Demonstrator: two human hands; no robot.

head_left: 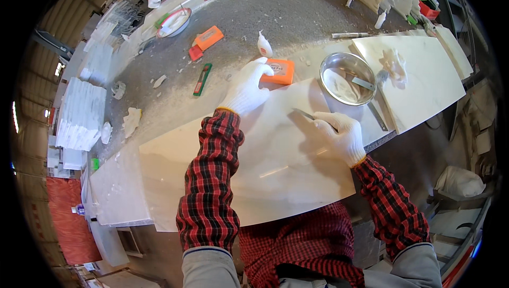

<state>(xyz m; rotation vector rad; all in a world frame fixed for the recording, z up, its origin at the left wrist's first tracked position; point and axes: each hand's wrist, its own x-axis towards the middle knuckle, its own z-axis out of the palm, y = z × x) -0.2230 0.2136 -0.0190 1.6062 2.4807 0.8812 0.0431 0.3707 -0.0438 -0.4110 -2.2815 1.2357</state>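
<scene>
setting: workshop with a long grey speckled counter (297,12), dusted with white chips and scraps.
slab: large pale polished stone slab (265,166) lies flat on the counter's near edge, right in front of the person.
right hand: right hand (339,134), white glove, closed around a thin metal blade tool (305,114); tip rests on the slab's upper right part.
left hand: left hand (246,89), white glove, fingers spread and flat, holding nothing, pressing at the slab's far edge, just beside an orange block (280,70).
nearby: round steel bowl (348,78) with a scraper in it, just past the slab's right corner; small white squeeze bottle (264,45) behind the orange block; second pale slab (419,76) to the right; green-handled cutter (202,79) to the left.
far end: another person in a patterned apron.
risk: judged — the blade could skate on the glossy face and scratch it; the slab overhangs the near edge, so uneven pressure might tip it.
</scene>
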